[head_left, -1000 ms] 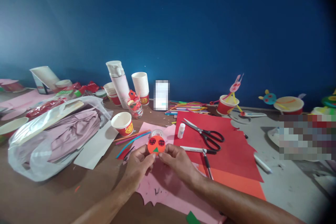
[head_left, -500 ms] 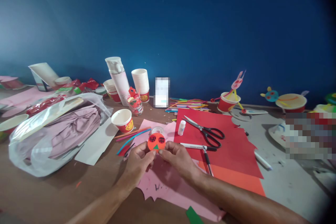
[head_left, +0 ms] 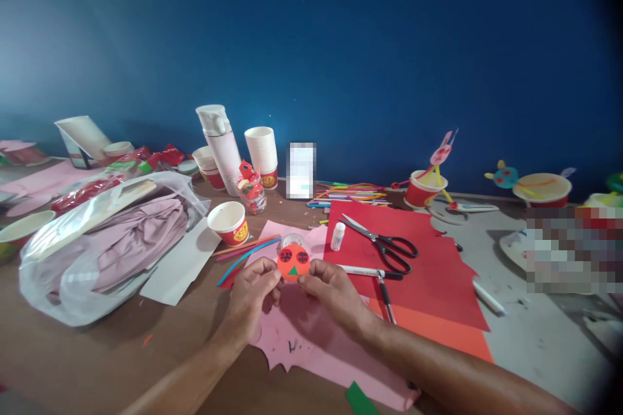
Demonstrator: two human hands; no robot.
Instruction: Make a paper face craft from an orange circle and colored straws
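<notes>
An orange paper disc [head_left: 294, 259] faces me, with two dark-patterned red circles as eyes and a green triangle below them. My right hand [head_left: 328, 282] pinches its right edge between thumb and fingers. At the disc's left edge are the closed thumb and fingers of my left hand [head_left: 257, 288]. Under both hands lies a pink paper sheet [head_left: 311, 363] with a jagged edge and dark marks. A roll of clear tape [head_left: 292, 241] sits just behind the disc. A white glue stick [head_left: 337, 237] stands on the red paper [head_left: 438, 285] to the right.
Black-handled scissors [head_left: 389, 248], a white marker [head_left: 365, 270] and a pen [head_left: 387, 298] lie right of my hands. A paper cup [head_left: 228, 223] and a plastic bag [head_left: 58, 298] stand left. Behind are a bottle [head_left: 221, 149], stacked cups [head_left: 261, 149] and pipe cleaners [head_left: 350, 194].
The disc and both hands have shifted slightly right in view. My left thumb has drawn away from the disc's lower middle toward its left edge. The right hand keeps its pinch.
</notes>
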